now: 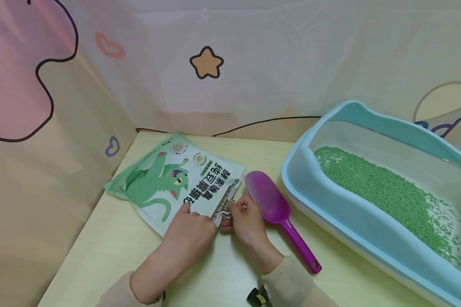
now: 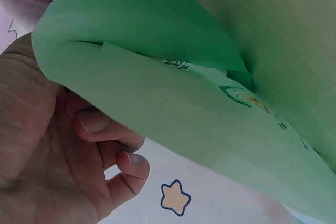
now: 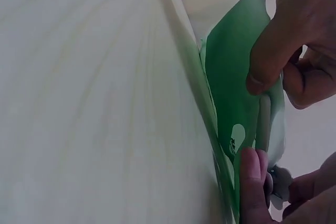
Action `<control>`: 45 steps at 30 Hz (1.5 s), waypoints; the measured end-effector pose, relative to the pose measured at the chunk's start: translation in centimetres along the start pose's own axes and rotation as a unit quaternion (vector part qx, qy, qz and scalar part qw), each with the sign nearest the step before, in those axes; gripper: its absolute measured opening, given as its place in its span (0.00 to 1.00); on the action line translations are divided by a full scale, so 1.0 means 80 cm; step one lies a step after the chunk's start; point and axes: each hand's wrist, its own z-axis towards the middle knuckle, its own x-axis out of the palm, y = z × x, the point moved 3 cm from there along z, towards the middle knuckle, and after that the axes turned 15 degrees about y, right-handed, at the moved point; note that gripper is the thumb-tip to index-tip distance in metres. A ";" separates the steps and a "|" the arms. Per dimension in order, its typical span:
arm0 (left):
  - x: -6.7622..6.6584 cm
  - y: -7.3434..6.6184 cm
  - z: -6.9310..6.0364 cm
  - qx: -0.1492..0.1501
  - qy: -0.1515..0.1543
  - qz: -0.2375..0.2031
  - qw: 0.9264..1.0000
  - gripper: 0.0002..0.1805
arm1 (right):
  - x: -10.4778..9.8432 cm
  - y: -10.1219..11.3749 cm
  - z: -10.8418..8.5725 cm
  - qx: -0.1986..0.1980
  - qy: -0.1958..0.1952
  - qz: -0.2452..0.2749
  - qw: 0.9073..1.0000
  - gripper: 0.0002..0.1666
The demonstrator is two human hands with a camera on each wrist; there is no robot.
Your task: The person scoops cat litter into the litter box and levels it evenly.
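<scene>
A green-and-white cat litter bag (image 1: 199, 179), printed with a green cat, lies flat on the table. My left hand (image 1: 190, 232) grips its near edge, with the thumb on top and curled fingers behind it in the left wrist view. At the same edge, my right hand (image 1: 247, 219) pinches the folded end near the striped band. A small grey piece (image 3: 281, 184) shows beside fingers at the edge in the right wrist view; its kind is unclear. Just right of the right hand lies a purple scoop (image 1: 270, 200), untouched.
A light blue litter box (image 1: 311, 187) with green pellets (image 1: 384, 200) spread inside stands on the right. Patterned cloth (image 1: 253, 64) hangs behind and to the left of the pale table (image 1: 111, 251). The scoop lies between bag and box.
</scene>
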 end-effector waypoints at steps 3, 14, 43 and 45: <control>0.003 0.003 0.002 -0.005 0.006 -0.015 1.000 0.17 | 0.001 -0.002 0.000 0.009 0.011 -0.002 1.000 0.15; 0.012 0.016 0.007 -0.022 0.042 -0.044 0.998 0.13 | 0.009 0.008 -0.018 0.066 0.101 -0.083 0.989 0.12; 0.018 0.023 0.005 -0.004 0.085 -0.095 0.992 0.18 | 0.012 0.030 -0.058 -0.022 0.087 -0.550 0.830 0.14; 0.018 0.022 0.006 -0.002 0.093 -0.098 0.991 0.18 | 0.004 0.035 -0.066 -0.014 0.082 -0.564 0.822 0.15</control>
